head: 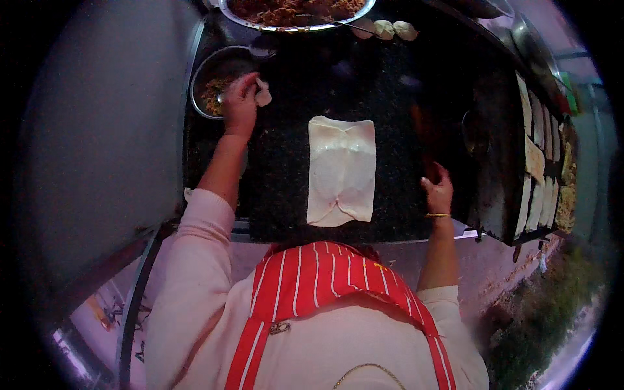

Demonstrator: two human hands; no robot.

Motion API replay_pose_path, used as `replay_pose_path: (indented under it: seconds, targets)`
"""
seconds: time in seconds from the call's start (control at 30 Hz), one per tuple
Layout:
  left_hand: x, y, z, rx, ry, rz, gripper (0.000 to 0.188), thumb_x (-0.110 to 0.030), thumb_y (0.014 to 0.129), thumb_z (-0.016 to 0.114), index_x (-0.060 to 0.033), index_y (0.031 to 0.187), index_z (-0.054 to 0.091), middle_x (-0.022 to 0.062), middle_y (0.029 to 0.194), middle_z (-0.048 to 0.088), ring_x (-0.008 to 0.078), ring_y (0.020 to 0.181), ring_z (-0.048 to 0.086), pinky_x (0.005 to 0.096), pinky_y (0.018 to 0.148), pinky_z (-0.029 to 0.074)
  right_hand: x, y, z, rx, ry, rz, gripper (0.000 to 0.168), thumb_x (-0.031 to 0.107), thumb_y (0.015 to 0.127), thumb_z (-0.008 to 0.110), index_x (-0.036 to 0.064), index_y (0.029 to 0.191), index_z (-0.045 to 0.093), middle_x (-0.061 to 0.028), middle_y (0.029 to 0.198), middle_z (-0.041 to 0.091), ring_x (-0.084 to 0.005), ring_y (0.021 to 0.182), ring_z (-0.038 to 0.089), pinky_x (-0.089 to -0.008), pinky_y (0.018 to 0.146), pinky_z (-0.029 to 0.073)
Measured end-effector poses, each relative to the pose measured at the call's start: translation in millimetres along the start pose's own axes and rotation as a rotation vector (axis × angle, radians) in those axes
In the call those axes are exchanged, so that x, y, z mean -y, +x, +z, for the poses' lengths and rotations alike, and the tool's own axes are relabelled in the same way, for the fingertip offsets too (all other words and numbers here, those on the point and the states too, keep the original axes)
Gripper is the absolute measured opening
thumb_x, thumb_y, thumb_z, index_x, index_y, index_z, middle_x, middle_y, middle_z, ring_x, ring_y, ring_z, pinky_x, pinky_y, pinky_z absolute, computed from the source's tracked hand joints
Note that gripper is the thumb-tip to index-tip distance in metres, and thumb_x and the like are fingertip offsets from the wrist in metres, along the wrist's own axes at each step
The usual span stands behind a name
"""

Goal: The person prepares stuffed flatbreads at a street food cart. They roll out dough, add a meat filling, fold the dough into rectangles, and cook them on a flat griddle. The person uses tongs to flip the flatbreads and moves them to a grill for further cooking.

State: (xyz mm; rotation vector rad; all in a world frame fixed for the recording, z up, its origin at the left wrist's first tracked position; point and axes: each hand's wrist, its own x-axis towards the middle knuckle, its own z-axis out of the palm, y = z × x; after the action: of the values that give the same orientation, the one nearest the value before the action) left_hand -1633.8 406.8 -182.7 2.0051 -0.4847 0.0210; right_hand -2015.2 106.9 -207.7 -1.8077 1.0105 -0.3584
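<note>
A folded rectangular sheet of pale dough (pixel 341 170) lies flat on the dark speckled countertop (pixel 282 195), its folds meeting along the middle. My left hand (pixel 241 100) is over the right side of a metal bowl (pixel 193 95) of chopped filling (pixel 214 92), with a small pale piece of dough (pixel 263 94) at its fingers. To the right of the sheet, my right hand (pixel 438 187) is above the counter, thumb and fingers apart. Just beyond it is a blurred, brownish long object (pixel 417 122), too dark to identify. A bracelet circles my right wrist.
A large metal basin (pixel 292 28) of reddish filling stands at the far edge, a thin utensil across its rim. Dough balls (pixel 384 30) sit beside it. On the right, a griddle (pixel 497 195) carries several flat dough pieces (pixel 535 158). A grey panel (pixel 117 122) borders the left.
</note>
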Motion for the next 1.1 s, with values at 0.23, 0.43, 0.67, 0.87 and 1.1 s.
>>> replay_pose_path:
  seconds: [0.23,0.43,0.67,0.87,1.1]
  targets:
    - [-51,-58,22,-0.009,0.489,0.402,0.023,-0.005,0.082,0.064,-0.0062,0.105,0.063,0.0116,0.108,0.063,0.0316,0.108,0.056,0.0411,0.092,0.045,82,15,77,0.339,-0.46,-0.635,0.052,0.001,0.064,0.069,0.011,0.115,0.061,-0.0112,0.105,0.058,-0.0316,0.104,0.052,-0.0381,0.091,0.045]
    - [-56,-84,34,0.073,0.278,0.181,0.025,-0.005,0.085,0.061,-0.0069,0.11,0.063,0.0126,0.112,0.062,0.0331,0.11,0.055,0.0409,0.095,0.045,73,36,100,0.375,-0.407,-0.663,0.043,0.0,0.071,0.067,0.011,0.113,0.064,-0.0113,0.115,0.058,-0.0328,0.108,0.052,-0.0391,0.096,0.043]
    - [-55,-93,82,0.343,0.906,0.227,0.053,-0.024,0.093,0.046,-0.0009,0.14,0.042,0.0176,0.151,0.032,0.0335,0.144,0.023,0.0493,0.117,0.014,76,39,118,0.118,-0.659,-0.705,0.043,0.02,0.092,0.051,0.007,0.133,0.051,-0.0157,0.145,0.042,-0.0346,0.137,0.034,-0.0466,0.112,0.028]
    - [-57,-82,87,0.338,0.971,0.197,0.053,-0.027,0.095,0.038,-0.0024,0.142,0.04,0.017,0.153,0.029,0.0319,0.145,0.018,0.0521,0.116,0.007,87,50,132,0.073,-0.89,-0.518,0.049,0.026,0.097,0.042,0.009,0.143,0.04,-0.0121,0.153,0.031,-0.0341,0.144,0.02,-0.0533,0.113,0.021]
    - [-54,-37,98,0.151,0.695,0.242,0.053,-0.032,0.095,0.043,-0.0097,0.144,0.04,0.0131,0.153,0.03,0.0309,0.145,0.018,0.0582,0.115,0.002,95,81,147,0.022,-0.922,-0.545,0.045,0.022,0.099,0.04,0.008,0.142,0.042,-0.0142,0.148,0.039,-0.0317,0.139,0.032,-0.0482,0.111,0.026]
